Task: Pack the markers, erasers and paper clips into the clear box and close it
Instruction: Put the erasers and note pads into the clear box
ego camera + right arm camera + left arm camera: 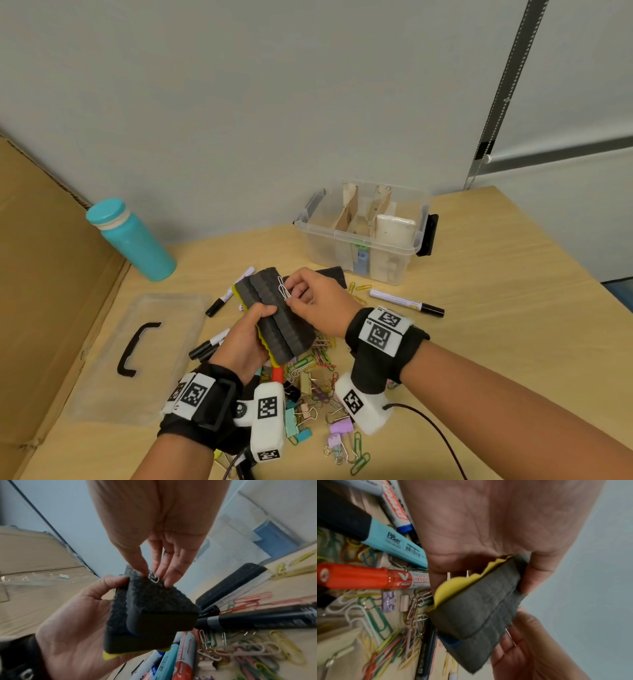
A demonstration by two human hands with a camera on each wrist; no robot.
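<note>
Surface [479, 308]: carries the clear box [363, 236], lid off, beyond and right of both hands. Left hand [239, 346] grips stacked erasers [277, 315], long axis running away from the person. Right hand [318, 301], nearer the box, pinches a paper clip [283, 288] lying on the felt at the stack's far end. Whether the clip is snagged cannot be told; eraser count unclear.
</note>
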